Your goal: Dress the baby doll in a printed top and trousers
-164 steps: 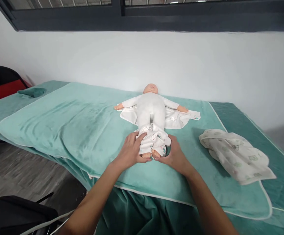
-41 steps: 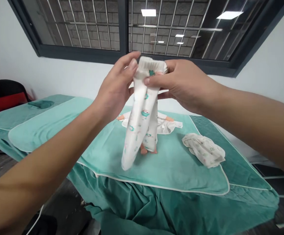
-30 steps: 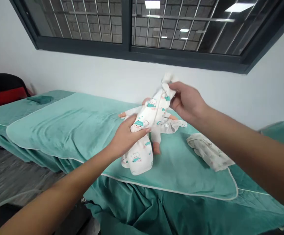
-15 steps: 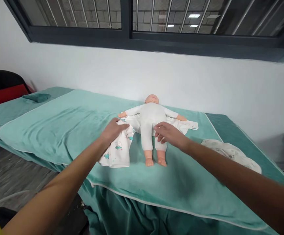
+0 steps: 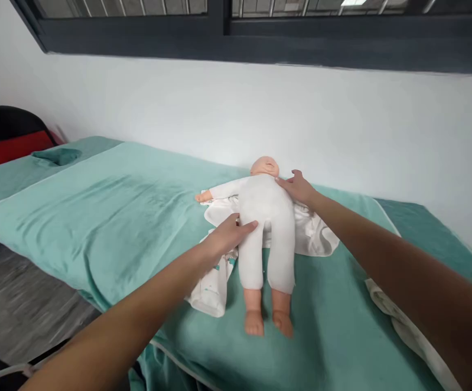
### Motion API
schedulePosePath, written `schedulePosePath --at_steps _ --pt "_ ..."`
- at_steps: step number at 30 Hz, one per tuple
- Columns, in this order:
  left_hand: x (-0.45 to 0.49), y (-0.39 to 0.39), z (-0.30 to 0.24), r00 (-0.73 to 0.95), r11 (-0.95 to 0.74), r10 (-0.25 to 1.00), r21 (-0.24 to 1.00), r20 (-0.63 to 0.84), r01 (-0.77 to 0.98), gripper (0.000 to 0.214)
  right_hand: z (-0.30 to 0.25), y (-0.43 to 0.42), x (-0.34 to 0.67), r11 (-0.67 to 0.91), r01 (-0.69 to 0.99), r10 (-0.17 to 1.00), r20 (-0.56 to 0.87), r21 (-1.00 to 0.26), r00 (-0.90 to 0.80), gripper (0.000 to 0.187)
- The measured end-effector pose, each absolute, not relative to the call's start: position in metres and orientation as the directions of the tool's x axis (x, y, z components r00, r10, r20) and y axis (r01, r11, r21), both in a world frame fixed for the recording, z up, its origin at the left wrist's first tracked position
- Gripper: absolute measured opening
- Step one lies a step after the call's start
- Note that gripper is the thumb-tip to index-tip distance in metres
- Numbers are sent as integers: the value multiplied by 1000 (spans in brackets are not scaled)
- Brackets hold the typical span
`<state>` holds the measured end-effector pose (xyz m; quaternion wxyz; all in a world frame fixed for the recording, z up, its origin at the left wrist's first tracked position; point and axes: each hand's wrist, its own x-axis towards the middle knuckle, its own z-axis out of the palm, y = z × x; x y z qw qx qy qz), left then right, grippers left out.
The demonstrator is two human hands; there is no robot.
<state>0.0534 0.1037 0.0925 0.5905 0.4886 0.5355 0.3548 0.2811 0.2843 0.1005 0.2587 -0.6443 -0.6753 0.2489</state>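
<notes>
A baby doll (image 5: pixel 266 201) with a white cloth body lies on its back, its head near the wall and its bare feet towards me. My left hand (image 5: pixel 230 237) holds it at the hip, thumb across the top of the thigh. At the opposite shoulder, my right hand (image 5: pixel 299 188) grips the doll with the thumb on its upper chest; the doll's arm on that side is hidden by my hand and forearm. Under the doll spreads a white garment (image 5: pixel 317 236). Printed white baby clothing (image 5: pixel 211 290) lies beside the leg below my left hand.
A light green sheet (image 5: pixel 125 217) covers the bed, which stands against a white wall under a dark window frame (image 5: pixel 219 46). Another white cloth (image 5: pixel 402 326) lies by my right forearm. A red and black object (image 5: pixel 11 138) stands at the far left.
My left hand has left the printed clothing and moved right onto the doll's hip. My right hand has gone from above the legs up to the shoulder. The view has come closer.
</notes>
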Motion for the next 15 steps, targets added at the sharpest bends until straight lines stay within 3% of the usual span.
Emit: schedulePosePath --at_steps 3,6,11,15 --pt "67 118 83 240 325 927 937 -290 -125 66 95 312 278 53 740 997 -10 -670 -81 108" --pt "77 131 76 253 349 923 908 -290 -231 72 95 328 275 99 742 990 -9 -664 -140 100" --pt "62 151 93 228 379 915 905 -334 -193 76 112 342 262 131 697 959 -88 -705 -270 80" --pt "13 169 115 191 381 918 907 -348 -180 59 130 356 227 143 704 969 -45 -695 -242 77"
